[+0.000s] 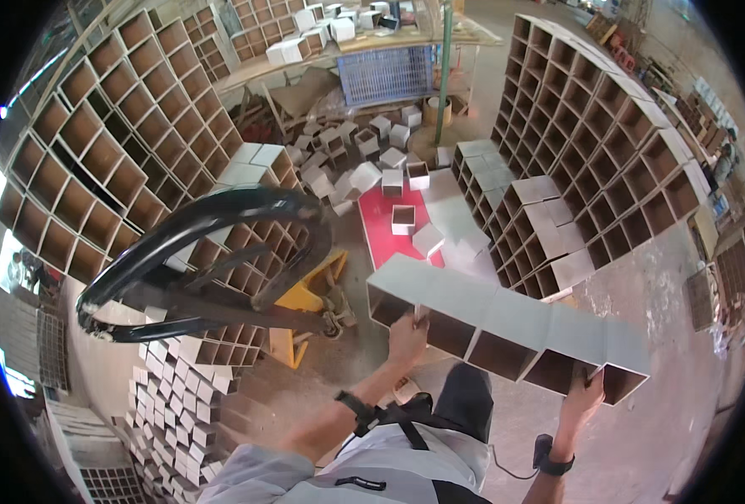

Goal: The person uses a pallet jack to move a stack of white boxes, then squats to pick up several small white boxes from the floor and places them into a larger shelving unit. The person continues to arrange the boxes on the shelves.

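A row of several white open-fronted boxes (494, 308) with brown insides is held out in front of me, tilted down toward the right. My left hand (408, 340) is closed on the near edge, by the wall between the first boxes at the left end. Near the right end, my right hand (586, 395) grips the wall between the last boxes. The boxes hide part of the floor behind them. Just beyond the row, a loose white box (429, 241) lies on a red sheet (379, 231), with another open box (403, 220) farther back.
A black-handled (208, 210) yellow pallet truck (309, 290) stands at my left. Tall box stacks rise on the left (107, 160) and right (574, 109). Loose boxes (334, 151) litter the floor ahead, and more (171, 403) lie lower left. A workbench (465, 35) and green post (444, 76) stand behind.
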Motion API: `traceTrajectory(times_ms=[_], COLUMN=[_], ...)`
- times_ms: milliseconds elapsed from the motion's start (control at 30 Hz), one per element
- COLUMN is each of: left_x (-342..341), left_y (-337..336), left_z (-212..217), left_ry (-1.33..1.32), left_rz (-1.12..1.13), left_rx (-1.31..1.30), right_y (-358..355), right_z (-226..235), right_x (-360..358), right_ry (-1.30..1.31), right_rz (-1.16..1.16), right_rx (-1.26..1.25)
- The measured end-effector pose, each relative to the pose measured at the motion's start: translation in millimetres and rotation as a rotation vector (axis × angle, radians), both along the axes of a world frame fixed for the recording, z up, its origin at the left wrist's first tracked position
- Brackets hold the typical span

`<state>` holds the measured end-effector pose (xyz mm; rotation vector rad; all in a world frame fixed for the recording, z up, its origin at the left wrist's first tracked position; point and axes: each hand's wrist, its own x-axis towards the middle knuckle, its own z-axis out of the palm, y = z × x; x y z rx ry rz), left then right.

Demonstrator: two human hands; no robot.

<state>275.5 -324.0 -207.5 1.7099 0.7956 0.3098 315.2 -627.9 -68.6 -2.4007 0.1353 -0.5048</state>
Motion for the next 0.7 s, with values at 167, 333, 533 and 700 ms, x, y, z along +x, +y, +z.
traceTrajectory(times_ms=[167, 333, 533, 700], left_x=[74, 139, 184, 222], left_y=[50, 124, 209, 226], left_z=[-42, -37, -75, 11], left_ry=[-0.105, -0.085, 0.036, 0.189], left_rz=[0.205, 0.47, 0.581, 0.636], left_rx=[-0.099, -0.253, -0.007, 0.119], right_y=[48, 130, 206, 241], right_z=[-16, -48, -86, -59], right_x=[89, 180, 277, 339], right_ry=[0.091, 0.126, 0.307, 0.579], right_rz=[0.09, 0.303, 0.437, 0.507], right_rx=[-0.031, -0.105, -0.027, 0.039])
